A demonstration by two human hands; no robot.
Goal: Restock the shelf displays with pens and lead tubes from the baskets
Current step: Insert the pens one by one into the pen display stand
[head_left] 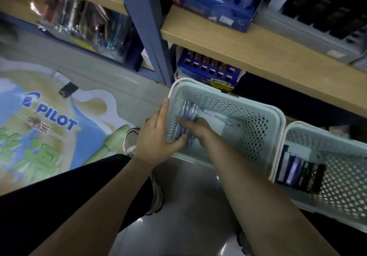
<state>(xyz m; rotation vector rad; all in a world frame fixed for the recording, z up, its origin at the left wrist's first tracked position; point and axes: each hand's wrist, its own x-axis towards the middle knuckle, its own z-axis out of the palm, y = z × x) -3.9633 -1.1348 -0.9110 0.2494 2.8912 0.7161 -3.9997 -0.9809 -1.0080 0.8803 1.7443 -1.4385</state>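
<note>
Left hand (pixel 156 136) grips the near-left rim of the left basket (pixel 264 120), thumb hooked inside. Right hand (pixel 195 127), inside the basket, presses flat on a bundle of packets (pixel 188 110); fingers blurred, grasp uncertain. The bundle's long axis runs away from the hands, nearer the right. Second basket (pixel 337 176) lies beyond the right forearm.

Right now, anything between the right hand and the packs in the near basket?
Nothing visible. The right hand is already inside the basket, fingers on the packs. The left hand holds the basket's rim beside them.
</note>
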